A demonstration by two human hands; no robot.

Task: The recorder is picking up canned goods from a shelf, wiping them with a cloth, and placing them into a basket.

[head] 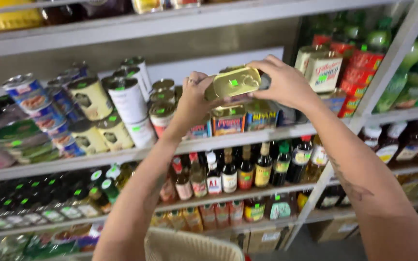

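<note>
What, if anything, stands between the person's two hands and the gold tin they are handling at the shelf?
Nothing visible does. Both hands already grip the gold tin: the left hand at its left end, the right hand at its right end. It is held in front of the stacked tins on the shelf.

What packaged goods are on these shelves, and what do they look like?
Flat gold tin: rectangular, green sticker, held by left hand and right hand.
Round cans: left of the hands, white and cream labels.
Sauce bottles: shelf below, dark, coloured labels.
Red packets: stacked, far right.
</note>
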